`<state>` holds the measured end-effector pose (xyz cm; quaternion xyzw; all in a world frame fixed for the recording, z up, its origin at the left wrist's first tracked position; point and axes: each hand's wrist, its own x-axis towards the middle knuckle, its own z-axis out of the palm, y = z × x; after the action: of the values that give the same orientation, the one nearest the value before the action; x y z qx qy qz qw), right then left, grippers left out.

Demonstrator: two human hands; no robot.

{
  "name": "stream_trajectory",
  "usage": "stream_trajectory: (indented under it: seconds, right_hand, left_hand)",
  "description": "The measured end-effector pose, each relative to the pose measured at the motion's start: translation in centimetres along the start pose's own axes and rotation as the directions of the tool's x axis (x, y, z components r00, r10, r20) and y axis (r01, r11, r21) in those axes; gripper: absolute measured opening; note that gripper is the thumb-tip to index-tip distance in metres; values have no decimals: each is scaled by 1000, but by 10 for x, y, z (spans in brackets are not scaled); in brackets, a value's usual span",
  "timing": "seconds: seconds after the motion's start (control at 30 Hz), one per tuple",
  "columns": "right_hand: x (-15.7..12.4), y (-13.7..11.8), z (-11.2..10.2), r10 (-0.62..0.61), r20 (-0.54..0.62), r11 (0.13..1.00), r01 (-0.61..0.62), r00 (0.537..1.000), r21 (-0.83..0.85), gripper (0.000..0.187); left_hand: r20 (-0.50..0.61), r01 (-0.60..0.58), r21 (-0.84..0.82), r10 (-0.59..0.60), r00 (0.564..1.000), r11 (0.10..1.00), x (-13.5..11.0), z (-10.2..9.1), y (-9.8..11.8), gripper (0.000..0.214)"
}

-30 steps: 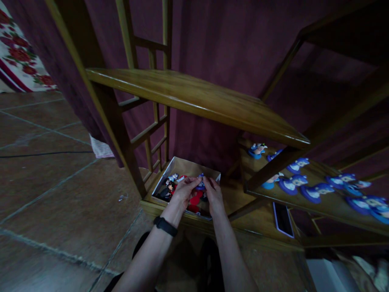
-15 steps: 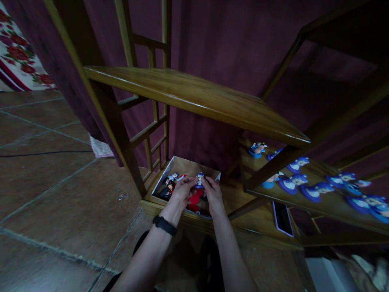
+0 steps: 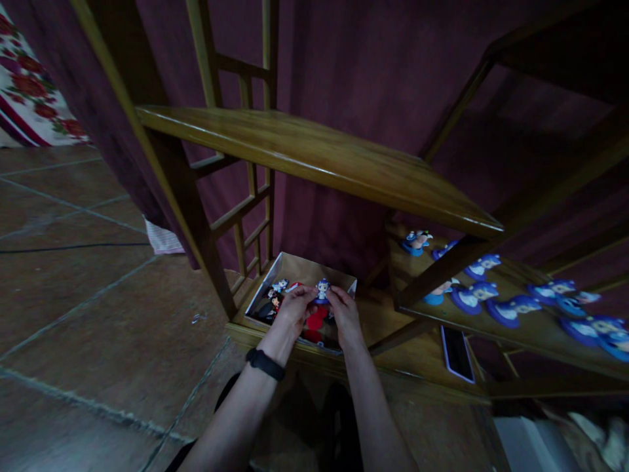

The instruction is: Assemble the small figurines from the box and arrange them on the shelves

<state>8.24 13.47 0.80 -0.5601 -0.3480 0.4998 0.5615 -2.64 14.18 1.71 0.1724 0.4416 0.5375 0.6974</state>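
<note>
The left hand [image 3: 293,311] and right hand [image 3: 345,313] are pinching a purple-haired figurine [image 3: 322,288] between nearly closed fingertips, holding it upright over an open cardboard box [image 3: 301,266]. It is probably feeling light, stiff and smooth, its round purple base [image 3: 322,301] offering the safest hold.

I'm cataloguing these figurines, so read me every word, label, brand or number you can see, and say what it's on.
No readable text anywhere.
Held figurine: any lettering would be too small to read.
Box: nothing legible on its visible sides.
Wristband: too dark and blurred to read.
Phone: dark screen, nothing legible.
</note>
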Motion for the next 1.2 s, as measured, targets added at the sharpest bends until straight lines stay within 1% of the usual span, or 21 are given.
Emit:
stream_trajectory:
  seconds: [0.2, 0.33, 0.43, 0.67, 0.8, 0.93, 1.03, 1.2]
  right_hand:
    - [0, 0, 0, 4, 13, 1000, -4, 1000, 10, 27]
    - [0, 1, -1, 8, 1, 1000, -8, 1000, 16, 26]
    - [0, 1, -1, 5, 17, 1000, -5, 1000, 9, 27]
    - [0, 0, -1, -37, 26, 999, 37, 999, 1, 25]
    - [0, -1, -2, -4, 22, 1000, 3, 1000, 29, 24]
    - [0, -1, -3, -21, -23, 999, 21, 999, -31, 28]
    - [2, -2, -5, -37, -10, 997, 37, 999, -74, 29]
    - [4, 0, -7, -53, 16, 995, 54, 998, -87, 28]
  left_hand:
    - [9, -2, 7, 2, 1000, 1000, -1, 0, 1, 14]
    - [18, -1, 8, 1, 1000, 1000, -1, 0, 1, 15]
    - [20, 2, 7, -2, 1000, 1000, -1, 0, 1, 15]
    - [11, 13, 26, -13, 1000, 1000, -2, 2, 3, 13]
    - [23, 29, 66, -31, 999, 997, -4, 4, 5, 12]
    - [23, 33, 98, -36, 999, 995, -6, 5, 6, 12]
    - [26, 37, 107, -40, 999, 994, -6, 5, 6, 13]
    - [35, 36, 131, -41, 999, 991, -6, 4, 5, 17]
